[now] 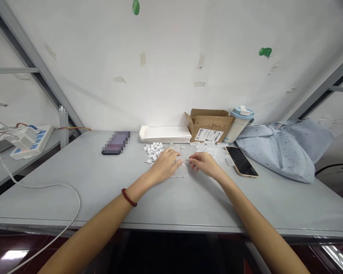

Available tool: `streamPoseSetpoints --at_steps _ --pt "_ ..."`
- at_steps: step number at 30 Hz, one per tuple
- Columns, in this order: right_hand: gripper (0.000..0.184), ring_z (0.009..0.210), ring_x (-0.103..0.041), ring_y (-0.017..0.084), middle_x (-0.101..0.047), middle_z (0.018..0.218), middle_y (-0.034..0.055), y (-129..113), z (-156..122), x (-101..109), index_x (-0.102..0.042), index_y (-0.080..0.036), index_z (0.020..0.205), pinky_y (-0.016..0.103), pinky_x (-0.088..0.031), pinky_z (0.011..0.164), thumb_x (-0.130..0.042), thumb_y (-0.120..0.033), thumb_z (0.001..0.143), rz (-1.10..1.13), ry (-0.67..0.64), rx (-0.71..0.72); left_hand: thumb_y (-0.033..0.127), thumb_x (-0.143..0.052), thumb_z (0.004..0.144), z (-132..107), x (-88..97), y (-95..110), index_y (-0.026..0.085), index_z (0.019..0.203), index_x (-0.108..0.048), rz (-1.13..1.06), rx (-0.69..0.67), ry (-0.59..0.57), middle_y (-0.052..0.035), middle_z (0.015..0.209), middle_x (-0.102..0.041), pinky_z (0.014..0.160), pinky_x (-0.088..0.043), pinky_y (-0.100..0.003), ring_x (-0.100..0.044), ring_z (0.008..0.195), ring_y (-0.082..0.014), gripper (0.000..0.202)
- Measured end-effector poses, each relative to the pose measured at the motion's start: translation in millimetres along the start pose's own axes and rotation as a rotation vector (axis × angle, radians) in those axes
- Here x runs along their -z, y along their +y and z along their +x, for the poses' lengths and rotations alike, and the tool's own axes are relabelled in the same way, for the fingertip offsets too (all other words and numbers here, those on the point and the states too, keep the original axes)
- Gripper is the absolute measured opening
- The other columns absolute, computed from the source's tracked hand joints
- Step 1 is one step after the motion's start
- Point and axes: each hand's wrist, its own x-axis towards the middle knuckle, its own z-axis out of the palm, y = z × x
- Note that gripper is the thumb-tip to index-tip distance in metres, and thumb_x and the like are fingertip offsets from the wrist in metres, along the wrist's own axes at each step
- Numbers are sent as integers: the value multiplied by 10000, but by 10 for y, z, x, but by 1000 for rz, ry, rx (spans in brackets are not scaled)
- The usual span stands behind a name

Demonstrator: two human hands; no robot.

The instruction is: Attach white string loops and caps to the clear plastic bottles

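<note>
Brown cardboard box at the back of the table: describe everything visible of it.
The brown cardboard box stands open-topped on the grey table, near the white wall. One flap juts out to the left. Its front carries a white printed label, too small to read. A cream cup with a pale-blue lid is at its right, a long white stack at its left; whether either touches it is unclear. Its contents, if any, are hidden.

We see small white caps (153, 148) heaped loosely on the worktop (183, 207), thin white loops (176, 146) just right of them. Nearer us, clear, colourless pieces (182, 172) lie side by side; more translucent pieces (215, 152) overlap farther right, their outlines too faint to separate.
</note>
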Motion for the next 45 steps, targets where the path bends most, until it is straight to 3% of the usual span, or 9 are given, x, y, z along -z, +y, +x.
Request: streamPoseSetpoints --at_steps 5,12,18,28,32,38,45 --pt "147 556 -609 137 -652 650 42 82 72 215 -629 -120 823 234 -475 527 -491 -127 774 -96 186 -39 74 -355 853 68 8 -277 110 1045 -567 64 46 189 -108 1064 -606 939 -409 -396 -463 1056 -235 288" --pt "202 845 -634 214 -703 899 98 244 122 372 -670 -130 926 301 -441 737 -514 -162 801 -545 377 5 3 -351 782 91 19 -450 116 1100 -570 142 78 87 -91 1174 -581 943 -405 -431 -422 1122 -248 403" --pt "263 945 -605 232 -662 1043 126 289 131 367 -648 -135 1034 289 -412 754 -542 -137 793 -753 332 -20 -14 -374 744 93 -19 -445 146 1106 -596 177 52 7 -89 1245 -552 966 -382 -464 -385 1179 -261 454" --pt "271 996 -588 250 -660 1059 124 323 139 343 -653 -143 1024 300 -408 782 -558 -109 773 -780 263 -24 -3 -373 750 95 -21 -461 122 1162 -565 192 49 -20 -88 1251 -546 965 -380 -448 -388 1169 -266 471" --pt "260 978 -594 253 -676 1016 130 315 129 302 -667 -150 976 300 -415 751 -564 -78 748 -798 245 -41 -11 -361 751 96 3 -434 108 1174 -550 158 39 50 -100 1226 -553 956 -392 -444 -402 1155 -258 478" --pt "196 961 -602 271 -687 956 150 247 93 263 -680 -142 897 306 -419 726 -576 -86 740 -809 232 -58 37 -376 791 105 67 -344 116 1095 -586 4 73 250 -103 1171 -590 975 -399 -415 -478 1113 -225 378" --pt "216 940 -607 220 -681 1007 113 170 65 185 -647 -133 988 287 -429 788 -597 -164 780 -627 197 144 145 -518 768 92 167 -122 164 881 -622 -357 275 315 -47 942 -673 777 -499 -317 -611 839 -171 155"
